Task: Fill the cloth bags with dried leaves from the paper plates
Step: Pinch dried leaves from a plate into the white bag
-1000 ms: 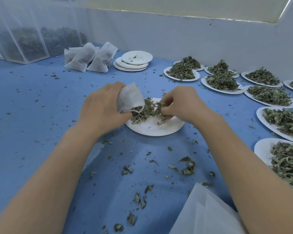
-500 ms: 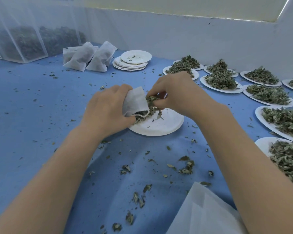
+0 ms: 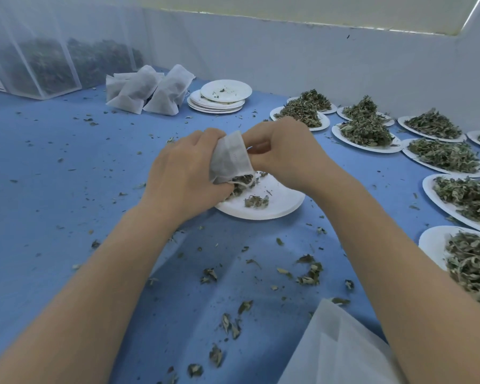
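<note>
My left hand (image 3: 183,173) grips a small white cloth bag (image 3: 230,159) above a paper plate (image 3: 280,200). Dried leaves show at the bag's mouth, which faces down toward the plate. My right hand (image 3: 286,153) is curled against the bag's right side, fingers at its upper edge; what it pinches is hidden. Only a small clump of dried leaves (image 3: 257,201) lies on the plate.
Filled cloth bags (image 3: 147,90) and a stack of used plates (image 3: 219,98) sit at the back. Plates heaped with leaves (image 3: 444,155) line the right side. Flat bags (image 3: 341,347) lie at the near edge. Loose leaf bits litter the blue table (image 3: 67,176).
My right hand lifted a bunch of leaves off the plate and brought it to the bag. The plate now holds far fewer leaves. The bag is raised higher.
</note>
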Motion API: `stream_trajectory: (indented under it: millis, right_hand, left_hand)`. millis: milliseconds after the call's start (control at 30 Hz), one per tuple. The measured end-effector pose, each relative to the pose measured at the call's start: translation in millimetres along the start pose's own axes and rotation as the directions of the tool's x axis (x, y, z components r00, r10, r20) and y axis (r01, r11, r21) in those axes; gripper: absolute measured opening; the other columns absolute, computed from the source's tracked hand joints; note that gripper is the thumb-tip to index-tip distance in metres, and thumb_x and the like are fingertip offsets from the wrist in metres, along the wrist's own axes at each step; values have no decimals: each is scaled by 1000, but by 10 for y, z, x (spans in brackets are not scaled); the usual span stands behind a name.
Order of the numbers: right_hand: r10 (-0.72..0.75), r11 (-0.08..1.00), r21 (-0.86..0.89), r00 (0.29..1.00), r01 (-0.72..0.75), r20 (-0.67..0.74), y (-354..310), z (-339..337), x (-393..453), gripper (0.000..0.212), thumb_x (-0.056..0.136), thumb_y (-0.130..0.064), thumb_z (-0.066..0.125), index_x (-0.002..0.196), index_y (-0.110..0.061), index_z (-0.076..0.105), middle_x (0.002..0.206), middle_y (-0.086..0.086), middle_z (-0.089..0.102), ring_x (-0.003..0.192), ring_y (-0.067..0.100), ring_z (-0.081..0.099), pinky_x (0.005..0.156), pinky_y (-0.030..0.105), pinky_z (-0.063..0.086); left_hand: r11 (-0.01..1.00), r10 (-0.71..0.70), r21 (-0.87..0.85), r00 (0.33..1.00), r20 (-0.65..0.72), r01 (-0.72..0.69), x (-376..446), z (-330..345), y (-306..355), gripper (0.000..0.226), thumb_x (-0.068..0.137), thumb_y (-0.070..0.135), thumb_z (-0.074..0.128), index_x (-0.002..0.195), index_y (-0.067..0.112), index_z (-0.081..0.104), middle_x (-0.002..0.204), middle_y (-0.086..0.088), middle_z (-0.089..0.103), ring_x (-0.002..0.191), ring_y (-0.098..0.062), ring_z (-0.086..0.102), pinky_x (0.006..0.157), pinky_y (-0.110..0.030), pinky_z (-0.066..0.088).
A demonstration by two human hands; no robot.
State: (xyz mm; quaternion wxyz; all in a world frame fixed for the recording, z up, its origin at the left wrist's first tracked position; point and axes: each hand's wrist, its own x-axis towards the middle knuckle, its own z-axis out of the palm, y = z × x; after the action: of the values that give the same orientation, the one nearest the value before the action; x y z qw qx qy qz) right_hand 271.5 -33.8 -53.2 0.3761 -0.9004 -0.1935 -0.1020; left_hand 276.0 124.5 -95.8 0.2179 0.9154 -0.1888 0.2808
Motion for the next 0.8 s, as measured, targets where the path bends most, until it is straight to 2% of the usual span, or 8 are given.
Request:
stream_trajectory:
  millis: [133,233,367,433,500,567,633,800]
  right_hand:
    - [13,998,-65,999,-10,47,-44,125,21,13,82,-12,65,87,-16,75,73,-1,69,55,2,47,50,21,41]
    - [-29,999,42,987,22,160,-47,70,-12,21,84,-8,61,96,-20,74,89,-1,74,76,9,65,72,25,52]
    - [26,973,228,998,-39,59,84,-5,0,27,85,-4,60,93,-26,73,85,-2,74,81,13,70,82,32,56]
    - [85,996,28,995,-84,-41,189,62,30,29,87,-7,52,90,-29,71,85,-5,73,81,12,67,80,28,53]
    - [78,972,-216,996,-86,-49,285,151,47,36,89,-4,43,107,-24,67,110,-3,67,100,12,59,90,19,43]
    - [88,932,-359,992,-49,93,376,229,60,50,91,1,37,134,-19,49,145,0,42,132,16,36,104,20,26]
    - [137,912,-409,961,-29,239,421,269,64,60,92,1,33,146,-23,30,156,-4,19,143,14,13,113,30,17]
    - [191,917,-386,961,-102,199,435,197,46,50,93,-11,36,138,-32,43,138,-3,50,122,17,45,92,27,36]
  left_hand:
    - [999,33,-11,999,2,-33,-16,4,18,57,62,24,73,114,12,56,99,-8,62,86,-32,56,69,-30,31]
    - [999,27,20,1000,12,-28,-11,-19,-16,53,63,24,71,113,12,56,98,-8,62,84,-32,55,68,-31,31]
    - [995,-14,104,1000,22,11,3,-73,-105,53,66,26,70,115,14,54,102,-6,60,89,-32,54,69,-30,29]
    - [993,-28,111,999,24,25,-1,-84,-127,55,67,26,69,118,14,53,106,-7,60,94,-33,53,71,-29,29]
    - [994,-36,105,999,25,33,-3,-88,-130,55,69,26,69,119,13,52,108,-8,60,96,-33,53,72,-29,28]
    - [994,-46,103,998,32,42,-1,-92,-125,55,69,28,66,120,14,51,108,-8,59,95,-32,52,71,-30,29]
    - [994,-53,101,998,45,48,-4,-90,-122,56,68,31,61,120,15,50,108,-7,58,95,-31,52,69,-31,30]
    - [992,-84,100,996,34,81,2,-80,-159,54,73,27,66,123,17,48,113,-7,56,96,-32,52,68,-32,31]
